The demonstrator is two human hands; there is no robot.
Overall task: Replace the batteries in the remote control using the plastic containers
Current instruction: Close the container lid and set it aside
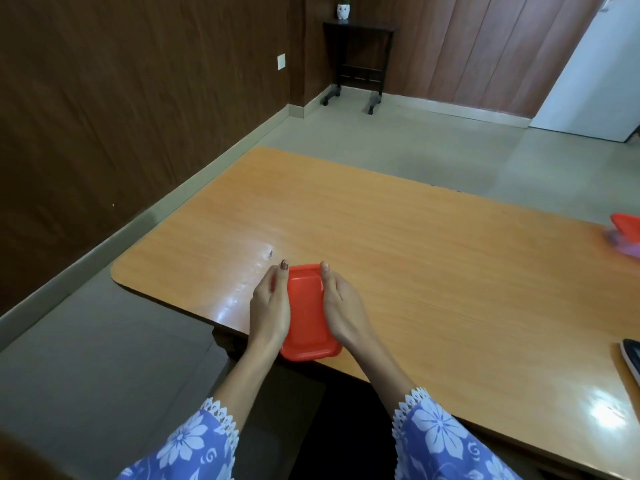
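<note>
- The red container (310, 313) is in the lower middle of the frame, at the near edge of the table (415, 237), with its long side pointing away from the person.
- It is a rectangular plastic box with rounded corners. Its lid is plain orange-red, with a raised border around a flat, slightly shiny middle.
- The left hand (270, 306) grips the left long side. The thumb, with a dark painted nail, lies on the far left corner of the lid, and the other fingers are curled down beside the box.
- The right hand (344, 308) holds the right long side. The thumb lies along the lid's edge, and the other fingers are hidden under the hand.
- A second red container (627, 227) is at the right edge of the frame, cut off and blurred, with something purple (623, 249) under it.
- Lower on the right edge, a dark flat thing (632, 363) with a pale rim lies on the table. I cannot tell what it is.
- Both sleeves (440, 441) are blue with white flowers and white lace cuffs.
- At the top middle, a small white pot (344, 11) with a drawn owl face stands on a dark side table (358, 29).
</note>
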